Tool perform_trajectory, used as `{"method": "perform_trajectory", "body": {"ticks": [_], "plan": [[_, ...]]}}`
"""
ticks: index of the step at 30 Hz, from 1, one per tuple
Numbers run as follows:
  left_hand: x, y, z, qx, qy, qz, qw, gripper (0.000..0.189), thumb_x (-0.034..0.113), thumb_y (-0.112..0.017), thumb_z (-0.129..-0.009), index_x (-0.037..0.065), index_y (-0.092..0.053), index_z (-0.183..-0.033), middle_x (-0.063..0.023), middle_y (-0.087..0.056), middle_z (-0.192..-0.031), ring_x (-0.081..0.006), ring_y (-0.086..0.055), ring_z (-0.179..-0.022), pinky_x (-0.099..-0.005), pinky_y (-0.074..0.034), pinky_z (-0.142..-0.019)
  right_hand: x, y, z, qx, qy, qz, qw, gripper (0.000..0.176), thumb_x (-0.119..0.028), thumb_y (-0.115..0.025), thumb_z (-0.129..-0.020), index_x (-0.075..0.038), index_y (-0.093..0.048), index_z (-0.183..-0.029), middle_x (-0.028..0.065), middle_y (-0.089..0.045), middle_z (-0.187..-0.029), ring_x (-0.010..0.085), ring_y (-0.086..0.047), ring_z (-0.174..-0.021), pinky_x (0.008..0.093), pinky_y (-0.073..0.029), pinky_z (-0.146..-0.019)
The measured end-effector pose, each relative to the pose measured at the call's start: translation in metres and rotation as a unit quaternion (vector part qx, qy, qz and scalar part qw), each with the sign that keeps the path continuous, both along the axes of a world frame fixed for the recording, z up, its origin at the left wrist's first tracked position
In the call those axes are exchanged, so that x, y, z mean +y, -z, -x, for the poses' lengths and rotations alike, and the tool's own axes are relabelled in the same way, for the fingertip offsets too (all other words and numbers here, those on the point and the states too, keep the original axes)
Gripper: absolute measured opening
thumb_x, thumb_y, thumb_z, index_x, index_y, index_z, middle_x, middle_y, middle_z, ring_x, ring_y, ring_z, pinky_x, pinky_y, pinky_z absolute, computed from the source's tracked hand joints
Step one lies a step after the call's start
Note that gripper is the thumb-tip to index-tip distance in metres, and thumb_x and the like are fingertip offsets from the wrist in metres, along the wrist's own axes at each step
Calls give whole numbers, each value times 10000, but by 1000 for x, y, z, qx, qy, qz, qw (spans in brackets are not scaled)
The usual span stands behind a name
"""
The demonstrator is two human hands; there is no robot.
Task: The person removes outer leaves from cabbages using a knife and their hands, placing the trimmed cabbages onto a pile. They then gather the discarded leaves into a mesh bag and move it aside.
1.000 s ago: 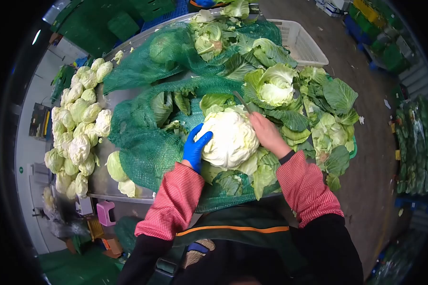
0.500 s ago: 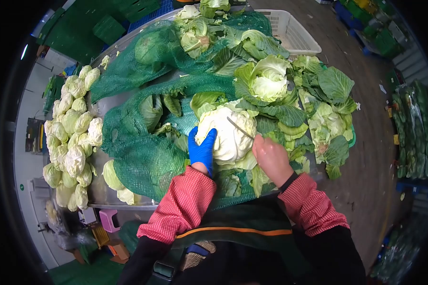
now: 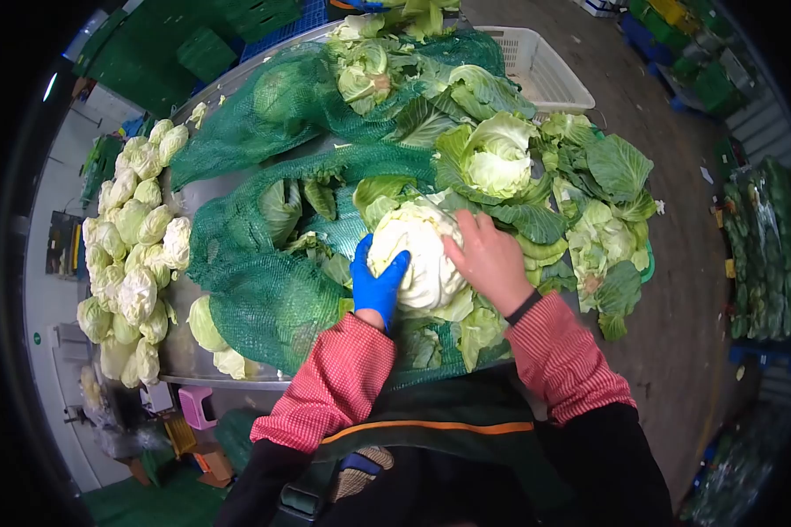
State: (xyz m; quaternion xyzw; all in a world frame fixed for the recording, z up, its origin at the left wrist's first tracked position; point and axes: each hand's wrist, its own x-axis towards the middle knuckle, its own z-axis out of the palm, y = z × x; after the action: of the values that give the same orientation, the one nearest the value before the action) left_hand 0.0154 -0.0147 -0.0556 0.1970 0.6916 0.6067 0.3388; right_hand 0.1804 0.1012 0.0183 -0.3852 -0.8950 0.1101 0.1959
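Observation:
A pale, trimmed cabbage (image 3: 422,259) lies on loose green leaves and netting in front of me. My left hand (image 3: 378,279), in a blue glove, grips its near left side, thumb and fingers spread around it. My bare right hand (image 3: 492,262) bends over the cabbage's right side, with thumb and fingertips against its outer leaves. No knife shows now; whatever the right palm holds, if anything, is hidden. Just beyond the hand is an opened cabbage (image 3: 498,158) with broad outer leaves.
Green mesh sacks (image 3: 264,290) with cabbages inside cover the metal table (image 3: 185,351). Several trimmed cabbages (image 3: 136,255) are piled at the left. Cut leaves (image 3: 620,158) heap up on the right. A white crate (image 3: 545,70) stands at the far edge. Part of a blue glove shows at the top.
My right hand has moved up and left onto the cabbage. The knife it held over the cabbage has gone out of sight. My left hand keeps its grip.

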Motion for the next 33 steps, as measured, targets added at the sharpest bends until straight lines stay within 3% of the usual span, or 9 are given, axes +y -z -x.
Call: {"method": "perform_trajectory", "body": {"ticks": [9,12,17,20,23,27,29,30,33], "plan": [[-52,8,-14,217,107,-84,967,836,209,-819,-726,-6,-380,-1404,-165,-430,-1350,-293,-427,-1271,-400,-316,-1102,64,56,16,-12,-3,71,997,210,-172,-632,-837,-40,-538,-970,185,-660,-814,382,-646,-732,479,-513,-631],[-53,1,-4,-16,36,-108,993,697,144,-736,-792,5,-403,-1388,-164,-482,-1338,-276,-487,-1230,-392,-368,-1074,62,58,18,9,8,67,998,245,-190,-651,-831,-38,-538,-986,184,-658,-817,389,-641,-759,484,-504,-636],[-51,-18,24,-423,7,-277,863,531,248,-555,-926,24,-427,-1389,-160,-504,-1382,-294,-493,-1275,-454,-394,-1085,51,33,-4,-7,42,44,998,245,-219,-633,-845,-37,-517,-961,190,-651,-821,397,-626,-744,489,-494,-615],[-48,-58,20,-397,12,-308,864,555,286,-528,-943,63,-381,-1430,-134,-480,-1414,-291,-476,-1293,-490,-382,-1094,15,-15,0,155,34,175,972,393,-363,-579,-930,-33,-512,-1132,102,-623,-722,272,-615,-608,434,-498,-552],[-49,-93,17,-251,63,-290,921,632,407,-524,-954,89,-328,-1463,-115,-440,-1449,-309,-457,-1308,-491,-380,-1090,-12,-31,-5,365,-51,568,736,494,-468,-483,-976,-63,-481,-1258,55,-647,-816,181,-619,-650,375,-532,-608],[-55,-107,49,-184,230,-266,918,771,495,-596,-888,103,-290,-1477,-131,-397,-1468,-320,-446,-1307,-493,-405,-1056,-10,-56,8,543,-7,713,443,661,-549,-384,-994,-45,-342,-1419,130,-644,-1012,191,-626,-975,334,-559,-847],[-30,-102,59,-270,234,-255,899,732,303,-672,-877,127,-290,-1478,-138,-385,-1464,-305,-458,-1296,-506,-441,-1021,0,-25,18,460,20,710,533,589,-527,-365,-1009,-29,-432,-1314,78,-636,-905,137,-576,-667,297,-530,-609],[-6,-89,56,-341,155,-117,920,768,255,-721,-839,110,-306,-1469,-150,-436,-1427,-302,-507,-1253,-454,-444,-1029,7,-7,19,416,17,694,588,552,-506,-358,-1017,-27,-468,-1269,62,-635,-866,133,-573,-604,302,-524,-562],[-21,-49,38,-362,194,-143,900,730,161,-723,-835,68,-338,-1448,-147,-505,-1362,-281,-534,-1219,-415,-455,-1016,18,24,3,235,27,602,763,381,-363,-370,-1032,-39,-557,-1102,68,-637,-785,184,-604,-575,368,-501,-529]]}}
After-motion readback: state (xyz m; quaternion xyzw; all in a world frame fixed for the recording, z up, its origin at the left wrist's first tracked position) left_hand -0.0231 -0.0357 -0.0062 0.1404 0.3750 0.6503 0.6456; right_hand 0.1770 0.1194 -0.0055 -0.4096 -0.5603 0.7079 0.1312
